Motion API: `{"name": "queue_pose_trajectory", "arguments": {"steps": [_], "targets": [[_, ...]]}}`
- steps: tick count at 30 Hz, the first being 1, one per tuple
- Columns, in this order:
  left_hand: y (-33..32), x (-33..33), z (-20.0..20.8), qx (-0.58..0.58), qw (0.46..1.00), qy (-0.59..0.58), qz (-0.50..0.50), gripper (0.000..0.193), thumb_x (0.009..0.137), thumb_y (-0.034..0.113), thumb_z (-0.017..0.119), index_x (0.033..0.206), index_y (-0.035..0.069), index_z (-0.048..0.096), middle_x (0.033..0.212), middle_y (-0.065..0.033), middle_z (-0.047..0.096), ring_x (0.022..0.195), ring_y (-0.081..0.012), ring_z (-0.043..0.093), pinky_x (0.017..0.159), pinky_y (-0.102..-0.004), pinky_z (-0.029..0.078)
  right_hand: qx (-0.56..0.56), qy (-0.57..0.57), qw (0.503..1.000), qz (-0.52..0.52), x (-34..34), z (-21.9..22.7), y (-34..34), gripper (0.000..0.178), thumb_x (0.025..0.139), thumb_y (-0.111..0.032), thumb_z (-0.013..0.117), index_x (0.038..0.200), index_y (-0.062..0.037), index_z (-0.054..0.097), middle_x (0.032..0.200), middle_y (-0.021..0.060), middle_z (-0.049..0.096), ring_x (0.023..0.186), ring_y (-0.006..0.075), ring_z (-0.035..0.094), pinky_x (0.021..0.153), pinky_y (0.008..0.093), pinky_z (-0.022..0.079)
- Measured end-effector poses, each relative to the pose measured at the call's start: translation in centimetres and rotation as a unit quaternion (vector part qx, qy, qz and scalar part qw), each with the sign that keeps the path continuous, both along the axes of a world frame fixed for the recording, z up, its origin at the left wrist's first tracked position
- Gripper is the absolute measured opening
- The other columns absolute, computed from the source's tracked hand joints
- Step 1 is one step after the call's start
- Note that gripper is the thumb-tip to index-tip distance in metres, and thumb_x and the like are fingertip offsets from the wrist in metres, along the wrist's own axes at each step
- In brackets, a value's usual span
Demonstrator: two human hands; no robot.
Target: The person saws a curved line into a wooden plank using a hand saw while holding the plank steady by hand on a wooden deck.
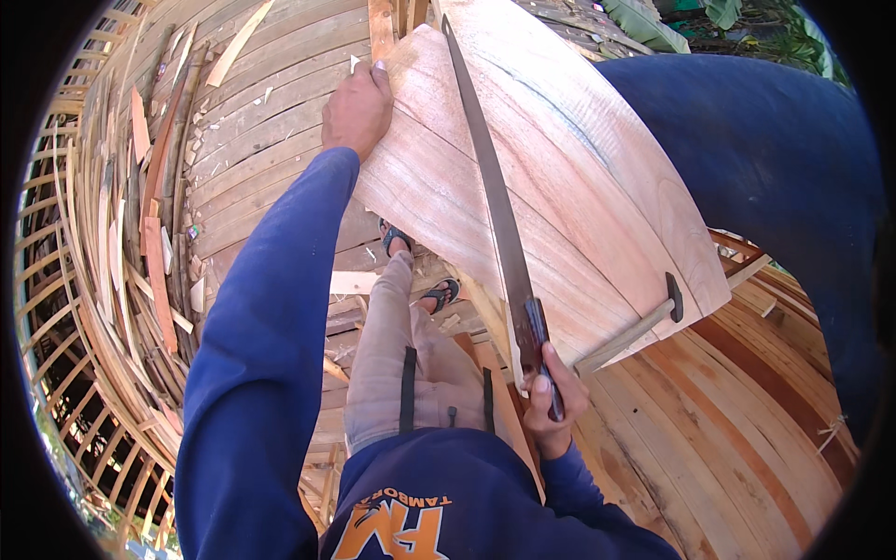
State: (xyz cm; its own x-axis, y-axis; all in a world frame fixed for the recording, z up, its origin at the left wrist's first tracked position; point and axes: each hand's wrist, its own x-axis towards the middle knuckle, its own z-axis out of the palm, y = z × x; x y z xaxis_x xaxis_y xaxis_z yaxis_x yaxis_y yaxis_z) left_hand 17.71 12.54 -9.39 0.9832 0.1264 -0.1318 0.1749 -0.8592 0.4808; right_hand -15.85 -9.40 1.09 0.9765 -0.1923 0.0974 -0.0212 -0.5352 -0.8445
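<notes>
A broad, pale reddish wooden board (569,196) with bands of grain slants up in front of me. My left hand (359,110) is closed on its upper left edge, with the fingertips partly hidden. In my right hand (557,397) is a machete (493,182), the fingers wrapped round its dark handle. Its long, narrow blade points up and away over the board, tip near the board's far end. Whether the blade touches the wood, I cannot tell. A hammer (627,334) with a wooden handle and dark head lies across the board's near right corner, its handle end close to my right hand.
Slatted planks (271,121) form the floor, scattered with shavings. Long wood strips and sticks (154,215) are piled along the left beside a curved slatted frame (56,327). A large dark blue form (747,140), unclear in kind, fills the right. Curved planking (709,411) lies below it.
</notes>
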Motion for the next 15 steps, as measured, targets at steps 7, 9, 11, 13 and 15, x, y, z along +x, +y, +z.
{"name": "queue_pose_trajectory", "arguments": {"steps": [7, 9, 11, 13, 15], "targets": [[-1.0, 1.3, 0.5, -0.009, 1.000, -0.003, -0.023, 0.047, 0.104, 0.039, 0.034, 0.109, 0.002, 0.062, 0.098, -0.0273, 0.069, 0.094, -0.0463, 0.067, 0.086, -0.0557, 0.050, 0.067, -0.153, 0.986, -0.024, 26.2, -2.1, 4.7, 0.032, 0.093, -0.010, 0.061, 0.119, 0.0074, 0.067, 0.073, 0.0101, 0.069, 0.060, 0.0102, 0.055, 0.057, 0.0298, 0.048], [-0.6, 1.0, 0.5, -0.004, 1.000, 0.003, -0.027, 0.046, 0.104, 0.039, 0.035, 0.109, 0.003, 0.062, 0.097, -0.0276, 0.069, 0.093, -0.0465, 0.067, 0.086, -0.0561, 0.050, 0.117, -0.092, 0.988, -0.041, 29.6, -2.2, 5.3, 0.032, 0.094, -0.012, 0.060, 0.119, 0.0067, 0.067, 0.084, 0.0143, 0.073, 0.069, 0.0127, 0.062, 0.064, 0.0289, 0.051], [-0.3, 1.1, 0.3, 0.008, 1.000, -0.004, -0.027, 0.045, 0.104, 0.039, 0.035, 0.110, 0.003, 0.062, 0.097, -0.0280, 0.069, 0.093, -0.0467, 0.067, 0.085, -0.0564, 0.050, 0.166, -0.078, 0.982, -0.048, 28.1, -1.9, 4.9, 0.033, 0.094, -0.011, 0.059, 0.121, 0.0064, 0.067, 0.095, 0.0175, 0.073, 0.079, 0.0147, 0.066, 0.072, 0.0276, 0.052], [0.3, 0.8, 0.3, -0.001, 1.000, -0.005, -0.019, 0.045, 0.104, 0.039, 0.035, 0.110, 0.003, 0.062, 0.097, -0.0280, 0.069, 0.092, -0.0467, 0.067, 0.085, -0.0565, 0.050, 0.164, -0.037, 0.985, -0.046, 22.9, -1.6, 4.1, 0.035, 0.094, -0.010, 0.056, 0.124, 0.0061, 0.065, 0.094, 0.0166, 0.073, 0.073, 0.0125, 0.064, 0.068, 0.0257, 0.051], [0.9, 0.2, -0.1, -0.005, 1.000, 0.002, -0.011, 0.045, 0.104, 0.039, 0.035, 0.110, 0.003, 0.062, 0.098, -0.0278, 0.069, 0.092, -0.0465, 0.067, 0.085, -0.0562, 0.050, 0.110, 0.010, 0.994, -0.026, 14.0, -0.6, 2.7, 0.037, 0.094, -0.009, 0.053, 0.127, 0.0057, 0.063, 0.093, 0.0157, 0.073, 0.067, 0.0104, 0.062, 0.063, 0.0238, 0.050]]}}
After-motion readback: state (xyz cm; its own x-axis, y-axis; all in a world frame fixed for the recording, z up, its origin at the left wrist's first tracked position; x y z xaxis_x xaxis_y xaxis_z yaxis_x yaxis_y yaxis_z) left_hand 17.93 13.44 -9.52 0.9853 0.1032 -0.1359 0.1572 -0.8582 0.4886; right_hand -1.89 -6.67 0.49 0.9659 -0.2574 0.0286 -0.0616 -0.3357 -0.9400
